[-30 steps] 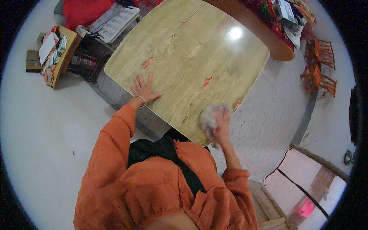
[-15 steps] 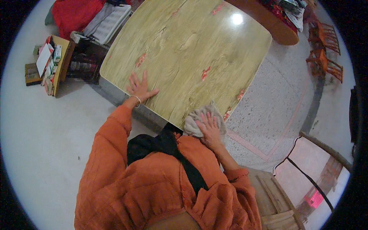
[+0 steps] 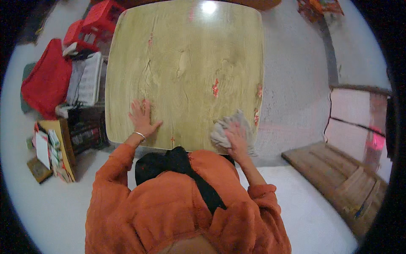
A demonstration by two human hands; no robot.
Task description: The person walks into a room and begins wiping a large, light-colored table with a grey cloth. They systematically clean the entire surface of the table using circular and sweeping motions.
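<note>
The right hand [image 3: 237, 142] presses flat on a crumpled grey cloth [image 3: 232, 130] at the near right corner of the table [image 3: 186, 63]. The left hand [image 3: 141, 118] lies spread, palm down and empty, near the table's near left edge. Left of the table stand a white basket [image 3: 89, 80] and a red bag [image 3: 44, 80]; below them, a yellow box [image 3: 53, 148] holds flat white and green packets.
</note>
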